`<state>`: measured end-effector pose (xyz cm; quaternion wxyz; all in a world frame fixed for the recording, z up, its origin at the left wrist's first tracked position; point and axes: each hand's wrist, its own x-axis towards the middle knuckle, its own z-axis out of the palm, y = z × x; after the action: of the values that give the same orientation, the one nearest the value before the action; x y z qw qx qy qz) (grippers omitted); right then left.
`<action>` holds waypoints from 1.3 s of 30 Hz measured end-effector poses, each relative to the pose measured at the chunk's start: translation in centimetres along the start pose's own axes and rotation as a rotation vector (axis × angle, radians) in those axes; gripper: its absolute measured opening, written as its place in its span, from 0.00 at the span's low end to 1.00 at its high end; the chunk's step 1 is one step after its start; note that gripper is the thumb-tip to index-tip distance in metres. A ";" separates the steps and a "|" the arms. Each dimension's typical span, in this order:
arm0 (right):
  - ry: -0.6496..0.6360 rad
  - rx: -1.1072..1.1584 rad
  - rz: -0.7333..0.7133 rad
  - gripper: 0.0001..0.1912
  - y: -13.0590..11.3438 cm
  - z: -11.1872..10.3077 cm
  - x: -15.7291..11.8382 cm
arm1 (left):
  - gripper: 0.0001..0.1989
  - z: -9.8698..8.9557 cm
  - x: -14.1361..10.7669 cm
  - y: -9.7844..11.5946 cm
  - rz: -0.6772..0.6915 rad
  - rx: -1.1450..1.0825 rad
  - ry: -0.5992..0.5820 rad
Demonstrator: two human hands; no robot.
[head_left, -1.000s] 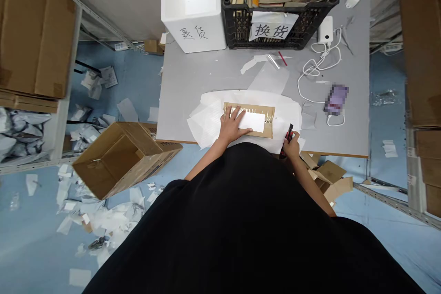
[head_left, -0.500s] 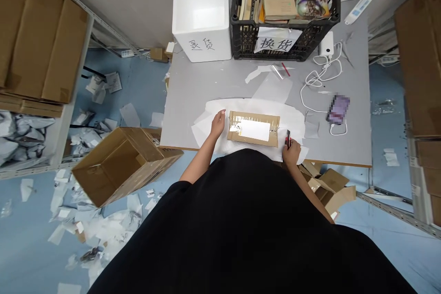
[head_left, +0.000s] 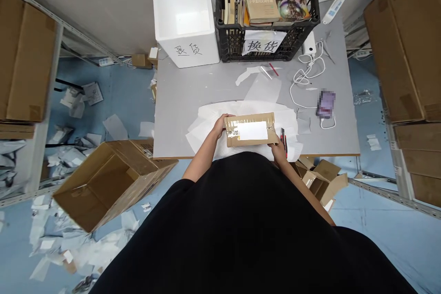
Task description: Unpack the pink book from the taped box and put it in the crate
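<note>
A small taped cardboard box point(head_left: 272, 125) with a white label point(head_left: 252, 131) on top is between my two hands, over white wrapping sheets point(head_left: 203, 124) at the table's front. My left hand point(head_left: 220, 125) grips its left end, fingers partly behind it. At its lower right corner, my right hand point(head_left: 277, 149) holds the box, with some fingers hidden underneath. A red and black box cutter point(head_left: 283, 141) lies on the sheets just right of my right hand.
On the grey table point(head_left: 179, 96), a white foam bin point(head_left: 186, 32) and a black crate point(head_left: 268, 50) of books stand at the back. A phone point(head_left: 325, 104) with a white cable point(head_left: 303, 76) lies right. A large open carton point(head_left: 103, 183) sits on the floor, left.
My right hand has let go of the box cutter and taken the box's right corner. My left hand has closed on the left end. The view has shifted slightly right.
</note>
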<state>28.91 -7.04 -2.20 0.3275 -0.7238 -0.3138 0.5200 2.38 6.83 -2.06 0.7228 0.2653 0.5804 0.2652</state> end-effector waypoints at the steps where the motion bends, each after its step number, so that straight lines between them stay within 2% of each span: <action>1: 0.032 0.034 -0.027 0.40 -0.2 0.0 0.3 | 0.23 -0.1 -0.6 -0.1 0.010 -0.007 0.000; 4: 0.118 0.090 -0.116 0.36 -1.4 0.0 1.9 | 0.21 -0.4 -3.0 -0.4 0.041 -0.038 0.013; 8: 0.172 0.132 -0.169 0.31 -4.4 0.6 5.3 | 0.18 -0.2 -6.3 -0.8 0.062 -0.076 0.007; 11: 0.132 0.203 -0.178 0.30 -7.1 1.5 7.8 | 0.14 0.3 -8.3 -1.5 0.041 -0.104 -0.020; 14: 0.045 0.212 -0.170 0.27 -9.2 2.4 9.4 | 0.15 1.2 -9.5 -2.6 0.016 -0.178 -0.042; 19: -0.039 0.148 -0.116 0.26 -10.3 3.4 10.4 | 0.20 2.5 -10.1 -4.8 -0.087 -0.259 -0.015; 23: -0.086 0.113 -0.034 0.27 -9.2 3.3 10.3 | 0.22 3.0 -9.7 -6.2 -0.151 -0.268 0.021; 25: -0.140 0.103 0.043 0.27 -8.0 2.8 9.7 | 0.22 2.8 -9.6 -6.5 -0.166 -0.227 -0.001; 28: -0.259 0.100 0.120 0.28 -5.6 1.8 8.0 | 0.23 2.2 -9.2 -6.3 -0.184 -0.089 -0.077; 30: -0.307 0.102 0.138 0.30 -3.6 1.2 6.3 | 0.23 1.7 -8.9 -5.8 -0.206 0.029 -0.085; 35: -0.424 0.125 0.152 0.39 1.5 -0.4 1.9 | 0.19 1.3 -7.4 -4.9 -0.169 0.261 0.025; 39: -0.511 0.093 0.124 0.52 4.0 -1.3 0.0 | 0.17 1.3 -5.7 -4.8 -0.089 0.289 0.072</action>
<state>30.67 -9.59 -5.13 0.2380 -0.5711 -0.3169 0.7189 3.00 -0.65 -1.18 0.6669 0.3310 0.6492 0.1558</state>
